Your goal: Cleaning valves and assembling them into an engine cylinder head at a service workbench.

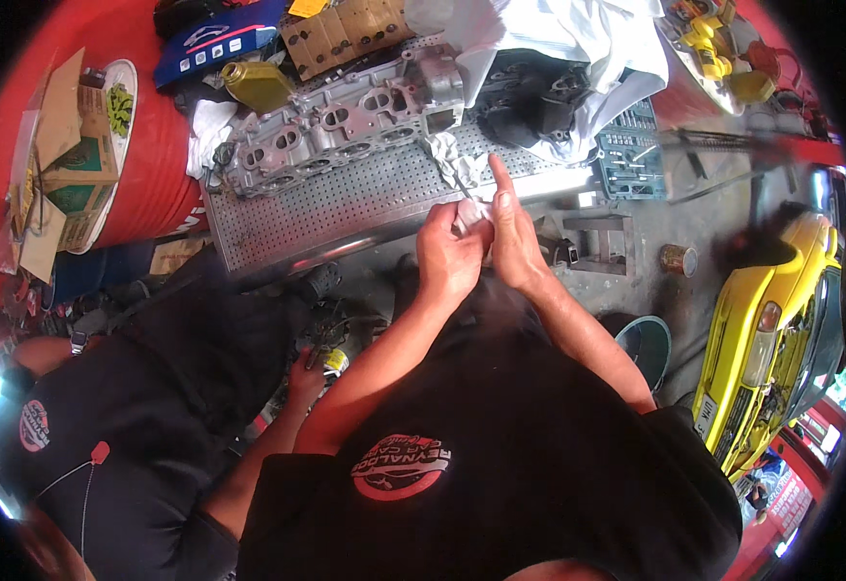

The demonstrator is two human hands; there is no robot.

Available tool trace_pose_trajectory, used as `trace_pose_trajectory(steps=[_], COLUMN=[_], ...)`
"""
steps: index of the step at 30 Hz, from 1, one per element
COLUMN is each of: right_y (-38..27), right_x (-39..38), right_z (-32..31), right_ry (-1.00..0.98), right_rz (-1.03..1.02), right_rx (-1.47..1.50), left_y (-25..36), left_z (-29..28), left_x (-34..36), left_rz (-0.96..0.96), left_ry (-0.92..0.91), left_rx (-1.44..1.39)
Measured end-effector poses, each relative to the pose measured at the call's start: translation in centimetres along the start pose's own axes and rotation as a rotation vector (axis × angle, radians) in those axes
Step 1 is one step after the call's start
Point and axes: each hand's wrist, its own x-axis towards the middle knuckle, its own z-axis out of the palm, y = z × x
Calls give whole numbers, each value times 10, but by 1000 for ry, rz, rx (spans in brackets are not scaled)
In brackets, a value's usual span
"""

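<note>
Just past the near edge of the perforated metal bench (pixel 365 194), my two hands meet around a crumpled white rag (pixel 471 215). My left hand (pixel 450 254) is closed, its fingers curled against the cloth. My right hand (pixel 517 240) presses the rag from the other side, index finger stretched upward. A thin dark rod (pixel 461 186) sticks up out of the rag; its lower end is hidden by my hands. Another whitish rag (pixel 454 160) lies on the bench beyond them. Left of it, the grey metal cylinder head (pixel 331 126) rests on the bench.
A co-worker in a black shirt (pixel 123 416) is close on my left. Behind the cylinder head are a yellowish plastic bottle (pixel 256 85) and a holed cardboard piece (pixel 346 39). White cloth (pixel 578 39) drapes a dark engine part. A socket set (pixel 631 155) and yellow car (pixel 767 339) are right.
</note>
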Motion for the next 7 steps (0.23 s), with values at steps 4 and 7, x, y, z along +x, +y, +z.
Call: trace_pose_trajectory(steps=[4, 7], right_y=[22, 40], right_x=[0, 2], right_z=[-3, -4], right_ry=[51, -19], right_rz=[-93, -54], right_rx=[37, 363], left_y=[9, 15], left_z=[5, 9], left_x=[-2, -2], left_rz=[193, 27], left_ry=[96, 84], left_rx=[222, 167])
